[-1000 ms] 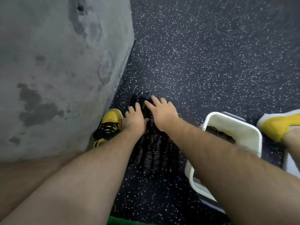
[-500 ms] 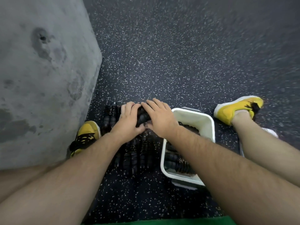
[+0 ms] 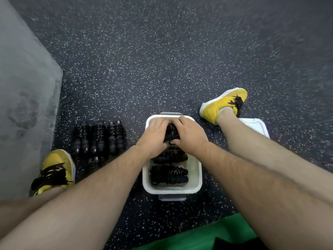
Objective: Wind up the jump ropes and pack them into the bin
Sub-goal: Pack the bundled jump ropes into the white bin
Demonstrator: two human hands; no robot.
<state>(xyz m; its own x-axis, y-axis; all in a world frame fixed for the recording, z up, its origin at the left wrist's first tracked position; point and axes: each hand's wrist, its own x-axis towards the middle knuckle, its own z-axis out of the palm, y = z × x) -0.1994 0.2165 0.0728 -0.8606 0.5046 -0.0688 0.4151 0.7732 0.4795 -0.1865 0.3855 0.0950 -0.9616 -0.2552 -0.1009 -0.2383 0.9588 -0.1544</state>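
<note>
Smooth white plastic bin (image 3: pixel 172 189), speckled matt rubber floor (image 3: pixel 162 60), rough grey concrete wall (image 3: pixel 23 98)

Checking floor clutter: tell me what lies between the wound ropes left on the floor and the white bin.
In the head view, only bare speckled floor separates the wound ropes on the floor from the white bin; the left forearm crosses above the nearer part.

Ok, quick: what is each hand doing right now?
Left hand: holds the wound jump rope over the bin.
Right hand: holds the same rope.
</note>
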